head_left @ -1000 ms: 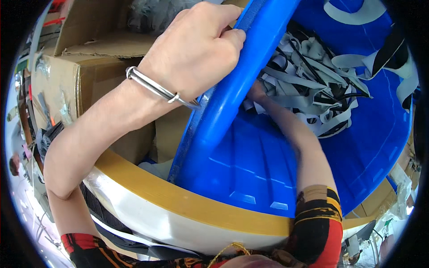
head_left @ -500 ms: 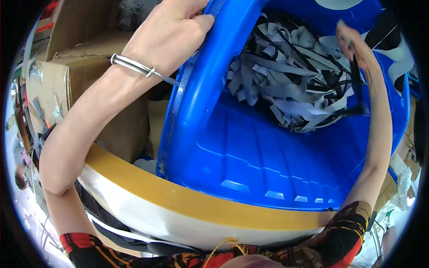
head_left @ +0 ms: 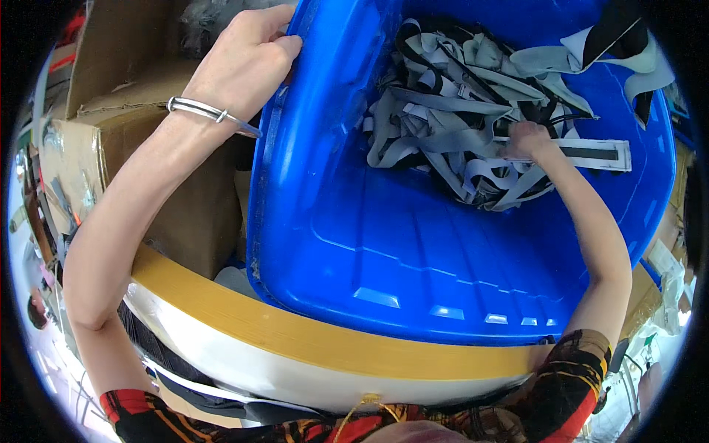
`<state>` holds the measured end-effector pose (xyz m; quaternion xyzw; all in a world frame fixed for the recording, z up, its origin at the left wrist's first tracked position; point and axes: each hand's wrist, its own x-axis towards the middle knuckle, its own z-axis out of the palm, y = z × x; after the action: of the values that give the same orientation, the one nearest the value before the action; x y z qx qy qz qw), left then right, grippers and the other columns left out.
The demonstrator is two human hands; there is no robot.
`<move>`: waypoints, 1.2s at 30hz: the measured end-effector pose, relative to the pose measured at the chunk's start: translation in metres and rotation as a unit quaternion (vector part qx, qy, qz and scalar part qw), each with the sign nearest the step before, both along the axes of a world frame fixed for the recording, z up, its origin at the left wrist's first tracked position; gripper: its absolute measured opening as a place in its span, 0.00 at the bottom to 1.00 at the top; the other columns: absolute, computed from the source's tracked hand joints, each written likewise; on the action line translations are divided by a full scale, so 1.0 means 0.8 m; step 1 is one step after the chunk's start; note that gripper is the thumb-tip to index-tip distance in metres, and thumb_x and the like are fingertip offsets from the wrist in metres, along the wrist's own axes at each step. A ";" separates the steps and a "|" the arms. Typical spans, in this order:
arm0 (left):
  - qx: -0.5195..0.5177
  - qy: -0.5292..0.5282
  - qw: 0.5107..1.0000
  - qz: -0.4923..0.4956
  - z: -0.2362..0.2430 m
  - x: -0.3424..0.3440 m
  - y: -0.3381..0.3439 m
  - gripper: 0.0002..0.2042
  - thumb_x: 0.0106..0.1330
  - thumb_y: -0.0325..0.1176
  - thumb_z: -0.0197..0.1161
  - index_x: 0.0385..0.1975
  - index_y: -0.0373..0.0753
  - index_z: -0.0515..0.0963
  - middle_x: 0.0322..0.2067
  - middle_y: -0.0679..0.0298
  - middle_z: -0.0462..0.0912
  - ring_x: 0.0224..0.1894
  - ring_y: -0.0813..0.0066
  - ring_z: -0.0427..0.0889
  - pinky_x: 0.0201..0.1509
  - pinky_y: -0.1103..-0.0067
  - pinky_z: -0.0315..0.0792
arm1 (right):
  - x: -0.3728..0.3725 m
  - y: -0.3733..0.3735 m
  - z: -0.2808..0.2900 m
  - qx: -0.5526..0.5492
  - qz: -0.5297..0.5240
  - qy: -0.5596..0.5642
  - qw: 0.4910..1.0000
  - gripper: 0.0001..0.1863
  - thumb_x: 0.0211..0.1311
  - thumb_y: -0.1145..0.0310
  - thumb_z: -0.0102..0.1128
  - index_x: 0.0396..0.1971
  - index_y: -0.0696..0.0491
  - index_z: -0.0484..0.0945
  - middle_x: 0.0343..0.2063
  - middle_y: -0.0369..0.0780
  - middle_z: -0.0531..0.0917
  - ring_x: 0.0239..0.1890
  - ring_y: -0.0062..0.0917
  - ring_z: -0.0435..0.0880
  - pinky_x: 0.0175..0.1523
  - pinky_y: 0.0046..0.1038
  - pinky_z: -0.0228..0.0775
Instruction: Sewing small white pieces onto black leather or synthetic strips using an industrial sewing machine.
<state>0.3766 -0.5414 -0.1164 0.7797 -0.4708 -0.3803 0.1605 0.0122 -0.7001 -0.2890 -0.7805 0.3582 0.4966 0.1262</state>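
My left hand (head_left: 247, 63), with a silver bangle at the wrist, has its fingers curled over the left rim of a large blue plastic bin (head_left: 428, 244). The bin leans toward me, and its ribbed wall shows in front. Inside lies a tangled heap of grey, white and black fabric strips (head_left: 443, 122). My right hand (head_left: 528, 140) reaches into the right side of this heap, closed among the strips; its fingertips are partly hidden. A flat white strip with a black centre (head_left: 598, 153) sticks out rightward beneath my right wrist.
A table edge with a yellow-brown band (head_left: 317, 332) runs between my body and the bin. Open cardboard boxes (head_left: 133, 140) stand at the left, with clear plastic wrap (head_left: 214, 26) above. Grey and black strips (head_left: 628, 52) hang over the bin's right rim.
My right hand has come from the bin's right side down and left into the strips. The black-centred white strip now shows. My left hand and the bin's rim have shifted left in view.
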 end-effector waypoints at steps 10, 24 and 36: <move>-0.002 -0.051 0.998 -0.030 -0.032 0.012 -0.010 0.42 0.61 0.66 0.60 0.47 0.21 0.76 0.41 0.34 0.82 0.47 0.45 0.84 0.54 0.63 0.74 | -0.028 -0.019 0.150 -0.096 -0.071 -0.195 0.974 0.34 0.54 0.38 0.65 0.34 0.60 0.83 0.38 0.54 0.84 0.44 0.48 0.84 0.51 0.43 0.76; -0.351 0.189 0.914 -0.076 0.240 -0.139 -0.008 0.20 0.71 0.44 0.57 0.54 0.35 0.78 0.51 0.50 0.83 0.55 0.55 0.81 0.58 0.68 0.75 | 0.121 0.095 0.635 0.033 -0.225 -0.722 0.654 0.22 0.72 0.46 0.54 0.35 0.52 0.82 0.21 0.31 0.75 0.21 0.11 0.72 0.27 0.16 0.62; -0.439 0.566 0.696 0.042 0.417 -0.196 0.323 0.34 0.67 0.37 0.63 0.71 0.38 0.57 0.40 0.61 0.85 0.39 0.76 0.83 0.45 0.79 0.76 | 0.197 0.087 0.760 0.497 -0.290 -0.689 0.441 0.07 0.69 0.69 0.54 0.32 0.53 0.67 0.26 0.34 0.63 0.28 0.21 0.62 0.34 0.23 0.57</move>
<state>0.2200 -0.2828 0.2171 0.2762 -0.3714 -0.4928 0.7368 0.1701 -0.6307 0.3192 -0.5192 0.0505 -0.1770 0.8346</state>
